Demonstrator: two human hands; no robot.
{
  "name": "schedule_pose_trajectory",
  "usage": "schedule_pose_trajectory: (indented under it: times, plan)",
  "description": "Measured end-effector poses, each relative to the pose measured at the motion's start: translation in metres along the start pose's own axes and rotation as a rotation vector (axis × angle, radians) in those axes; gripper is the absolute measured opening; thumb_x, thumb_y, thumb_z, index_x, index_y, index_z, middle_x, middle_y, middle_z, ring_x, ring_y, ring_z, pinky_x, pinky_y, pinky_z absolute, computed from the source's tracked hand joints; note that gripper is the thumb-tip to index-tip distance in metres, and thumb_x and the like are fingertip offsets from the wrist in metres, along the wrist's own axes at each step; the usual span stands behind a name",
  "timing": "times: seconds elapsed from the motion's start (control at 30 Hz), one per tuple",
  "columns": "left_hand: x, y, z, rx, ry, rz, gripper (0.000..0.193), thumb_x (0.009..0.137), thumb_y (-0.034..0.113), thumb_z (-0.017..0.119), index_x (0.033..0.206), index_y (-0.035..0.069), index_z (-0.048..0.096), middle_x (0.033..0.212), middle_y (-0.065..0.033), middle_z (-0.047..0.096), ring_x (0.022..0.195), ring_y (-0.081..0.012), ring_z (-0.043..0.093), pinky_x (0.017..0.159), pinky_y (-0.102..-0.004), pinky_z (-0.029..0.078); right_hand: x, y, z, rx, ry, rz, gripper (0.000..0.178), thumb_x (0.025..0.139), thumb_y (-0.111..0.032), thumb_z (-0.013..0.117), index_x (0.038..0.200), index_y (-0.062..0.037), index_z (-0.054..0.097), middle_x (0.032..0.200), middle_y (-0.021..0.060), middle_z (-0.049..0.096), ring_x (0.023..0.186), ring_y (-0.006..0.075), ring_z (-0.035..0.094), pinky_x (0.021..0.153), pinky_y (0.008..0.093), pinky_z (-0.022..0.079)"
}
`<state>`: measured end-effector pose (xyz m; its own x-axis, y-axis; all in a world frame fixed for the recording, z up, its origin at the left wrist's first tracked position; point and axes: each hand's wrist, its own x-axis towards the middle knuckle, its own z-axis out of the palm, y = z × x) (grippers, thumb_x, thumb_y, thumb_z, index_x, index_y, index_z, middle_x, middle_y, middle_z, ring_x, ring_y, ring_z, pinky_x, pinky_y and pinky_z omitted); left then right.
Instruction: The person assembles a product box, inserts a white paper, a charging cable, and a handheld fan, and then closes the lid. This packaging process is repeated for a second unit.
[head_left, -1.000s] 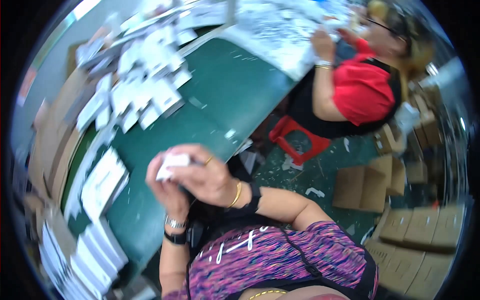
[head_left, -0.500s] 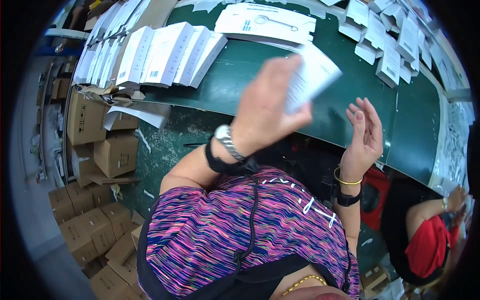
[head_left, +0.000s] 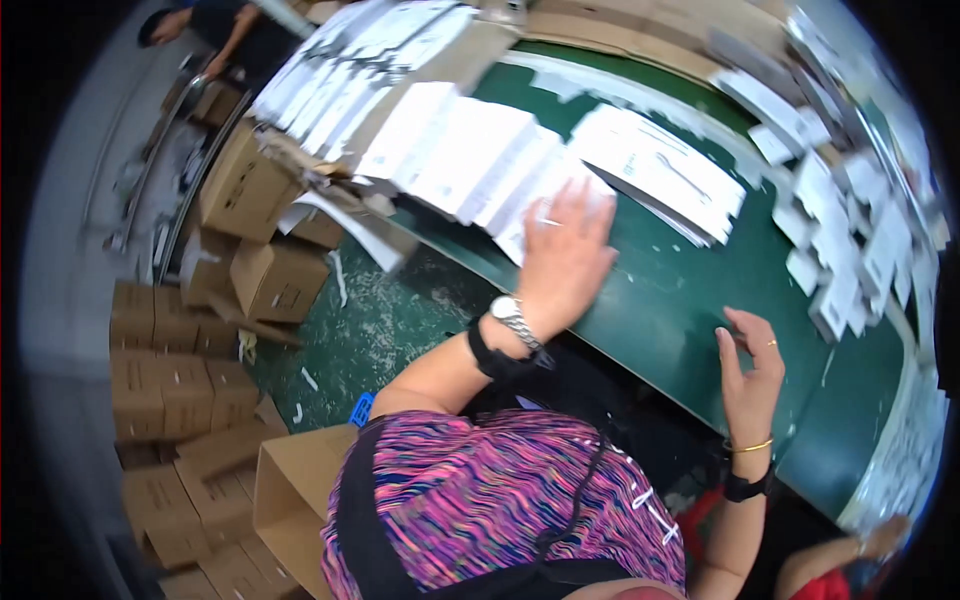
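Observation:
My left hand (head_left: 568, 250), wearing a metal watch and a black wristband, rests with outstretched fingers on a white box (head_left: 562, 172). That box leans at the right end of a row of white boxes (head_left: 478, 155) along the near edge of the green table. Its lower part is partly covered by the hand. Over the table's front edge, my right hand (head_left: 752, 375) is raised with thumb and fingers apart, holding nothing. Between the hands and farther back lies a stack of flat white cartons (head_left: 655, 170) with a printed picture on top.
Loose white boxes (head_left: 825, 240) are heaped at the table's right. More white stacks (head_left: 345, 85) stand at the far left. Brown cartons (head_left: 160, 400) pile up on the left floor, with an opened one (head_left: 290, 485) beside me. Another person's arm (head_left: 835, 565) shows at lower right.
The left hand has carried the white box from mid-table to the row's right end, and its fingers have spread. My view has turned, shifting the scene. The right hand remains unloaded.

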<state>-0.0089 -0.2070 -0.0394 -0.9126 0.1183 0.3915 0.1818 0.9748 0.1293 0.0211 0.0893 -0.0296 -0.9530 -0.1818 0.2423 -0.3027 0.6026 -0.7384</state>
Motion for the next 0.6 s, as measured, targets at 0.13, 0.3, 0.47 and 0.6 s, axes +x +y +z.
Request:
schedule_pose_trajectory:
  times: [0.13, 0.3, 0.47, 0.6]
  plan:
    - [-0.014, 0.018, -0.007, -0.173, 0.016, 0.072, 0.055, 0.089, 0.029, 0.076, 0.138, 0.010, 0.060, 0.154, -0.0179, 0.050, 0.147, -0.0360, 0.041, 0.117, -0.0566, 0.029, 0.074, -0.010, 0.013, -0.471, -0.037, -0.380, 0.067, 0.084, -0.020, 0.087, 0.145, -0.0092, 0.060, 0.143, 0.0199, 0.060, 0.130, 0.0333, 0.060, 0.104, 0.0449, 0.052]
    - [-0.018, 0.020, -0.002, -0.300, 0.011, 0.123, 0.049, 0.089, 0.028, 0.076, 0.133, 0.011, 0.063, 0.153, -0.0166, 0.051, 0.145, -0.0343, 0.045, 0.116, -0.0567, 0.029, 0.148, -0.022, 0.051, -0.815, -0.004, -0.425, 0.106, 0.071, -0.043, 0.093, 0.160, -0.0149, 0.043, 0.151, 0.0234, 0.053, 0.140, 0.0405, 0.050, 0.110, 0.0513, 0.046]
    - [-0.003, 0.022, -0.008, -0.355, -0.053, 0.178, 0.040, 0.091, 0.025, 0.075, 0.127, 0.010, 0.066, 0.147, -0.0163, 0.057, 0.138, -0.0311, 0.053, 0.114, -0.0546, 0.032, 0.216, 0.037, 0.078, -0.637, -0.214, -0.314, 0.128, 0.058, -0.062, 0.091, 0.162, -0.0100, 0.038, 0.138, 0.0256, 0.060, 0.126, 0.0441, 0.059, 0.106, 0.0514, 0.049]
    - [0.006, 0.018, -0.008, -0.332, -0.087, 0.200, 0.038, 0.096, 0.022, 0.074, 0.131, 0.009, 0.067, 0.146, -0.0149, 0.062, 0.132, -0.0318, 0.058, 0.116, -0.0538, 0.031, 0.236, 0.026, 0.084, -0.584, -0.363, -0.259, 0.121, 0.058, -0.056, 0.090, 0.160, -0.0139, 0.041, 0.137, 0.0238, 0.060, 0.128, 0.0429, 0.058, 0.109, 0.0515, 0.047]
